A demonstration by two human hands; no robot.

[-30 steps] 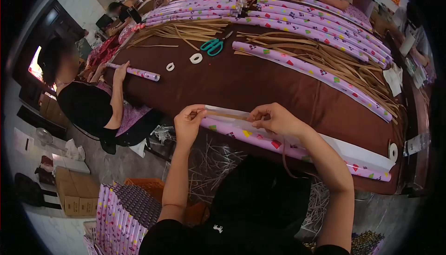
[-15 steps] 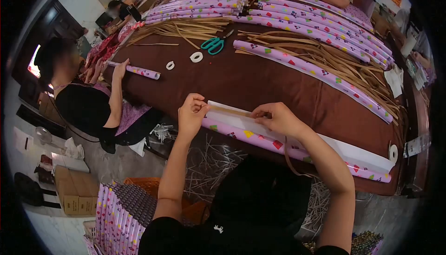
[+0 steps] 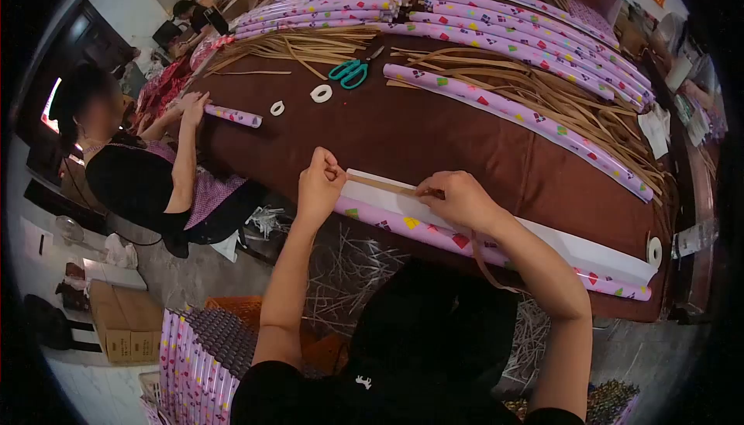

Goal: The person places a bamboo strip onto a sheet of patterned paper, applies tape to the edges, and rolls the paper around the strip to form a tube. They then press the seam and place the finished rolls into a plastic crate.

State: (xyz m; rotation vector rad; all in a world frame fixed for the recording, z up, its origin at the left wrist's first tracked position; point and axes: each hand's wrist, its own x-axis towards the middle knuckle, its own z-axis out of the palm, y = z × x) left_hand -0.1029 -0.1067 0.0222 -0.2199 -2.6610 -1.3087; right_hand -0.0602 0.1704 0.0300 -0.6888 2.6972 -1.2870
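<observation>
A roll of pink patterned wrapping paper (image 3: 411, 226) lies along the near table edge, its white inner side (image 3: 573, 254) partly unrolled. Over the white side a thin brown strip (image 3: 384, 185) runs between my hands. My left hand (image 3: 319, 186) pinches its end at the roll's left corner. Farther right, my right hand (image 3: 463, 202) is closed on the same strip, with finger and thumb together. From below that hand the strip's tail curves down over the printed paper, partly hidden by my forearm.
Teal-handled scissors (image 3: 350, 73) and a white tape roll (image 3: 321, 93) lie on the brown tablecloth (image 3: 310, 138). Beyond are another patterned roll (image 3: 511, 111), loose brown strips (image 3: 589, 107) and stacked rolls (image 3: 511, 37). A co-worker (image 3: 139, 169) handles a roll at left. Another tape roll (image 3: 655, 252) is right.
My left hand's fingers have shifted slightly on the strip's end, while my right hand keeps its pinch. The co-worker's hands at left have drawn together at the end of their roll.
</observation>
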